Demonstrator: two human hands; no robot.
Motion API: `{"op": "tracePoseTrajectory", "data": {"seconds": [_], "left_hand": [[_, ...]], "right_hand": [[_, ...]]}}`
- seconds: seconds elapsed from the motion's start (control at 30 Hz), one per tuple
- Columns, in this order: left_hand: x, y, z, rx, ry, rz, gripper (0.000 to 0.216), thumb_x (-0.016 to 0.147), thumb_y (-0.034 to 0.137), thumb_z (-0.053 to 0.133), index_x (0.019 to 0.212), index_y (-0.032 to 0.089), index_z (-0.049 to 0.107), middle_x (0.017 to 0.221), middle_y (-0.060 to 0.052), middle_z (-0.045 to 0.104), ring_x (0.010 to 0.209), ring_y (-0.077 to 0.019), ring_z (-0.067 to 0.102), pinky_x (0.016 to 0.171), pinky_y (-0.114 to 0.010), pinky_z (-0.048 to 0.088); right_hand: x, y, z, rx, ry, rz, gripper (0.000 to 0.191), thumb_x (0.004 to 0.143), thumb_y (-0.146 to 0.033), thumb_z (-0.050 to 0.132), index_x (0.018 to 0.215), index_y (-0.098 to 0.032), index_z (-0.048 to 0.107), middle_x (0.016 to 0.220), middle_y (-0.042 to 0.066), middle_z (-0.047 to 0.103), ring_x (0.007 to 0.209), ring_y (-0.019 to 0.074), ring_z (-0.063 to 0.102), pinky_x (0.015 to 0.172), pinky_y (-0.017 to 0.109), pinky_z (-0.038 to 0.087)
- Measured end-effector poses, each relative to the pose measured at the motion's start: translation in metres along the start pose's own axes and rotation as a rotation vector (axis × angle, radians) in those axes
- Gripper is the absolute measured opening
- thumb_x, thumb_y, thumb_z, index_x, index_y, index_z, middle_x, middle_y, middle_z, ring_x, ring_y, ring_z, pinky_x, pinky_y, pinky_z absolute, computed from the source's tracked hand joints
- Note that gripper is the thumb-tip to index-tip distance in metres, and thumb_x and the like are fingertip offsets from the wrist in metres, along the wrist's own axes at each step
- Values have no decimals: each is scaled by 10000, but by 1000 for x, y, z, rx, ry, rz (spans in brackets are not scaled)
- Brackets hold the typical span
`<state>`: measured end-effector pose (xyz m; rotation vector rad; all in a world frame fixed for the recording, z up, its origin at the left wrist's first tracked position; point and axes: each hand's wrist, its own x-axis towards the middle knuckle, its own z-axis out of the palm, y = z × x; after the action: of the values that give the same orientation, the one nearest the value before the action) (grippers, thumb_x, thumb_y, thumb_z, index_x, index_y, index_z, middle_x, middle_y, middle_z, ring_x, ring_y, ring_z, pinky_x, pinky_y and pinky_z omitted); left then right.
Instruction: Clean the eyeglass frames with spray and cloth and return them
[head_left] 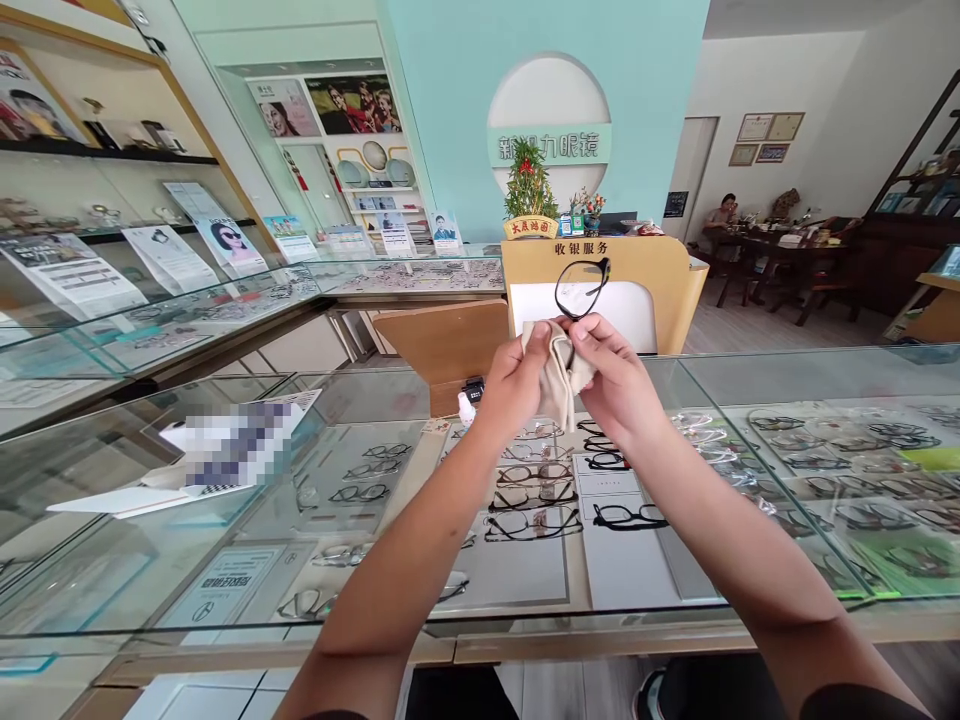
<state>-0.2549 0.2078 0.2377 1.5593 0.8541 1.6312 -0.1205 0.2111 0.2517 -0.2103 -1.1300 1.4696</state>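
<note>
Both my hands are raised over the glass display counter, close together in the middle of the view. Between them hangs a beige cleaning cloth (556, 385), folded and bunched. My left hand (523, 372) is closed on the cloth, thumb on top. A pair of black-framed eyeglasses (582, 288) stands up above the hands, one lens upright and showing clear; the other lens is hidden by the cloth and fingers. My right hand (613, 372) pinches the eyeglasses near their lower part, its fingers also touching the cloth.
Under the glass counter top (360, 400) lie rows of eyeglass frames (534, 497). A leaflet stand (217, 450) is on the left. Beyond are a wooden cashier desk (667, 290) with a plant (529, 185), and a person (721, 215) seated at a far table.
</note>
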Motion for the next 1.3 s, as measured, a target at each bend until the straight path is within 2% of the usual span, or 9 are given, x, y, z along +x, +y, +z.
{"op": "tracePoseTrajectory", "data": {"seconds": [0.13,0.33,0.53,0.7,0.83,1.0,1.13,1.23,1.3], "left_hand": [[10,-4,-20,25,-41,-71,657,900,852,700,932,200,769,793,-38,760,854,-214,753,754,-285,602],[19,-4,-37,-10,135,-78,663,869,857,729,893,195,754,829,-47,779,851,-213,758,753,-286,599],[20,3,-37,39,147,-67,668,844,849,763,773,188,696,721,-41,715,630,-156,644,557,-263,496],[19,6,-38,6,175,-79,635,828,805,818,766,185,692,695,-18,682,600,-133,606,539,-248,473],[18,15,-46,-7,45,-141,593,789,741,892,827,170,736,745,-33,722,622,-149,634,568,-266,517],[15,23,-44,-94,-155,-192,549,683,514,1038,1020,161,786,874,-45,786,710,-158,690,671,-276,575],[12,9,-23,-97,-3,-48,511,648,505,1050,924,175,774,783,-7,744,631,-126,619,583,-246,507],[11,1,-12,-43,185,88,503,759,640,952,807,189,733,708,8,694,603,-119,580,560,-246,469],[11,3,-13,-1,238,113,542,840,711,859,767,194,710,678,2,672,592,-125,577,555,-254,465]], "right_hand": [[7,-11,-12,-40,-3,-21,309,775,-458,977,831,-271,736,963,5,765,884,180,647,846,322,537],[14,-18,-30,-191,-139,68,294,811,-478,963,837,-262,767,967,16,802,943,189,668,914,336,493],[14,-16,-34,-319,-305,164,265,866,-468,926,872,-239,793,914,10,812,955,186,694,1001,355,471],[14,-16,-36,-354,-318,210,268,844,-456,938,852,-232,792,873,1,806,921,176,697,974,352,469],[15,-16,-38,-355,-292,202,265,852,-453,933,849,-230,789,869,12,801,908,177,685,950,358,476],[17,-14,-39,-309,-268,212,275,826,-449,956,843,-230,791,872,16,775,847,169,629,883,354,496],[15,-12,-36,-263,-239,232,339,757,-479,1007,835,-223,798,851,-5,730,848,158,608,868,326,495],[12,-12,-31,-275,-273,254,393,739,-533,1014,815,-221,787,828,-10,723,839,160,598,858,321,494],[11,-13,-29,-284,-293,265,407,733,-548,1015,796,-222,780,823,-8,734,840,163,607,869,323,497]]}}
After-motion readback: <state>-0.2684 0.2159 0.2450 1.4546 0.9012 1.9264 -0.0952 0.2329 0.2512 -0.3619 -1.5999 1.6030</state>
